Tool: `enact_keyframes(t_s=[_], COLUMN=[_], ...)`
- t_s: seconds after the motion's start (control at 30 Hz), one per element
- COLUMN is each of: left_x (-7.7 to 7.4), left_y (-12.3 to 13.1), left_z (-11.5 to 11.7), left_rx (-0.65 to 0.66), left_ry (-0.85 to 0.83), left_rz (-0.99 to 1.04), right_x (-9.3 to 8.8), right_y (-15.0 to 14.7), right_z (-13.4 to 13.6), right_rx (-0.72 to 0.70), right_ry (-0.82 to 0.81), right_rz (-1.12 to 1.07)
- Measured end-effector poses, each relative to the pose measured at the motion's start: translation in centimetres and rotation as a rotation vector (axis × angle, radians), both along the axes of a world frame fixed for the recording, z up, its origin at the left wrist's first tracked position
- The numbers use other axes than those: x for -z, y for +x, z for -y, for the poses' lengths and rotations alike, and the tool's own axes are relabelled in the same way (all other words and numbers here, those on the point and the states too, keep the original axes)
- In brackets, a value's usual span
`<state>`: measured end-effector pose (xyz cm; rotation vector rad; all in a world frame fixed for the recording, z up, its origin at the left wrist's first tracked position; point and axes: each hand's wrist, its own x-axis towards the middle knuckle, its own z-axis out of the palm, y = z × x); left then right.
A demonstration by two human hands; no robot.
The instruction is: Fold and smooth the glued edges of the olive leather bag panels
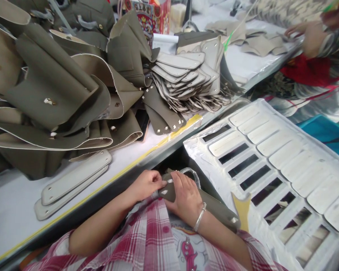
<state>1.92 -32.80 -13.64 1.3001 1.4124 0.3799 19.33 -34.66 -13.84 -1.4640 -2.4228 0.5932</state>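
Close to my body, an olive leather piece (219, 209) with small shiny metal fittings extends under my right forearm. My right hand (186, 194) lies over it with the fingers curled round its end. At that same end my left hand (148, 184) pinches the edge beside a fitting, thumb and fingertips together. Behind my right hand a clear plastic-wrapped loop (191, 174) sticks up; what it joins is hidden. Two grey leather strips (76, 178) with rivets lie overlapped on the table to the left.
Olive leather bag parts (56, 86) heap up at the left of the table (14, 235). Grey strips (183, 75) are piled at the centre. On my right stands a slotted white rack (194, 146) bearing pale pieces (293, 165). Another person's hand (310, 35) is at the upper right.
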Motion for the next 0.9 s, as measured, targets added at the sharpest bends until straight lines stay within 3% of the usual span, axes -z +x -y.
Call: enact_keyframes(t_s=[0.37,0.5,0.67,0.9], left_x=[0.4,1.0,1.8,1.7], left_y=[-0.2,-0.4,-0.9,-1.2], left_z=[0.5,0.6,0.4,0.5], left_rx=[0.035,0.002,0.050,0.079], left_ry=[0.153,0.159,0.107,0.113], left_rz=[-0.060,0.050,0.233,0.232], right_x=[0.6,0.4,0.3,0.5], right_y=[0.1,-0.1,-0.8,-1.0], right_z=[0.4,0.7,1.1,1.2], right_rx=[-0.024,-0.034,0.026,0.065], right_ry=[0.035,0.050,0.043,0.057], right_rz=[0.023,0.037,0.035,0.025])
